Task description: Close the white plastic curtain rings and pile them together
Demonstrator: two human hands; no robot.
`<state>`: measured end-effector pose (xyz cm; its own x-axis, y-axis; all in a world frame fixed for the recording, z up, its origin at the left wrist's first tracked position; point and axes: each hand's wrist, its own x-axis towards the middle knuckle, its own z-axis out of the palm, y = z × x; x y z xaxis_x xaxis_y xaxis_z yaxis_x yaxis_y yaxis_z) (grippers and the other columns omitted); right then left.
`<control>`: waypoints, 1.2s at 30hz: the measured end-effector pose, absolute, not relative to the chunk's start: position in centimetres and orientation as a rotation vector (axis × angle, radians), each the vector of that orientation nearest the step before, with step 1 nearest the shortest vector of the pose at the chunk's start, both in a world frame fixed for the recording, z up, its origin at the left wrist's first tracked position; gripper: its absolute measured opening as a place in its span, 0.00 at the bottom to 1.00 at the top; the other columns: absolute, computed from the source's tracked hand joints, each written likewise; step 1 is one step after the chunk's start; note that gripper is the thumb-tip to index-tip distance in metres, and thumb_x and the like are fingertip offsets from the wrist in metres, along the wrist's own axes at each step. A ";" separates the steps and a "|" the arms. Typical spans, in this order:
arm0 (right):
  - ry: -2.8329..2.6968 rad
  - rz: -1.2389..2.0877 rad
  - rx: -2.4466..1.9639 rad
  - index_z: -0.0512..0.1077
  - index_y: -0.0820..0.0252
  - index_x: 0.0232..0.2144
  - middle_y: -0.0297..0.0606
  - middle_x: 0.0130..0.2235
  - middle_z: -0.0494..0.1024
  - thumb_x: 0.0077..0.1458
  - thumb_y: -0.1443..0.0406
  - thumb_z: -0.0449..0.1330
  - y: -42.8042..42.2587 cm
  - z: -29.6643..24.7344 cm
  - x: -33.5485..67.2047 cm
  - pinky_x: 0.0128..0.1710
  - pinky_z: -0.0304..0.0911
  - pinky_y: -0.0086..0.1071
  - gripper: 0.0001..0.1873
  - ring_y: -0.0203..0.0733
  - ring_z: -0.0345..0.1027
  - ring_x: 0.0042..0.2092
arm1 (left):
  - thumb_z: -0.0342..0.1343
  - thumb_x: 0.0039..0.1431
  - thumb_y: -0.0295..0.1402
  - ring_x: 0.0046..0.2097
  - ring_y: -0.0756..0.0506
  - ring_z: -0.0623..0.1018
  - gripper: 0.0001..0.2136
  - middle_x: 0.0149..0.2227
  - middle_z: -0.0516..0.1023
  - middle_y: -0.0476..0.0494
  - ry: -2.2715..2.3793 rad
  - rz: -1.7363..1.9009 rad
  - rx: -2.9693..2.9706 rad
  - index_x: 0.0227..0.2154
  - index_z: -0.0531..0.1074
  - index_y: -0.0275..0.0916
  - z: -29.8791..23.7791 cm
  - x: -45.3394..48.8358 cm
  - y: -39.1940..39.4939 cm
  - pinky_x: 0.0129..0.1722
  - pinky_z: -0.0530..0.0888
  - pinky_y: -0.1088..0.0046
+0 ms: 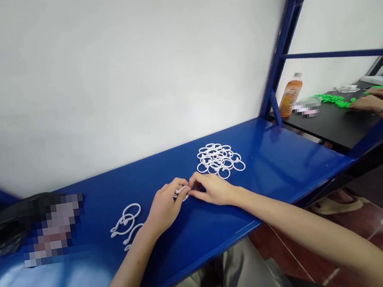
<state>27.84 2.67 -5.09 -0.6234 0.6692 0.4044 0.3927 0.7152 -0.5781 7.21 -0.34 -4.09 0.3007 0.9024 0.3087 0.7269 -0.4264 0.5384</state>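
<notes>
In the head view, my left hand (165, 206) is closed on a white plastic curtain ring (185, 197) just above the blue table, its fingers covering much of it. Thumb and forefinger of my right hand (216, 188) pinch at the right edge of the same ring, touching the left fingertips. Behind my right hand lies a pile of white rings (224, 177) with small knobs or eyelets. A few more white rings (130, 205) lie to the left, partly hidden by my left wrist.
The blue table (179, 255) meets a white wall (113, 78). At its left end lie a black bag (5, 224) and a blurred packet (54, 226). Past a blue metal frame (279, 44), a co-worker's hands (369, 103) touch green pieces (332, 100) near an orange drink bottle (290, 96).
</notes>
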 end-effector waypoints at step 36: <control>-2.410 0.371 -0.668 0.70 0.58 0.50 0.44 0.48 0.77 0.61 0.60 0.64 3.9 -5.1 28.6 0.48 0.70 0.40 0.17 0.47 0.71 0.48 | 0.45 0.68 0.26 0.39 0.45 0.75 0.10 0.35 0.76 0.47 1.508 0.554 2.792 0.38 0.71 0.42 -4.2 6.8 0.0 0.38 0.66 0.68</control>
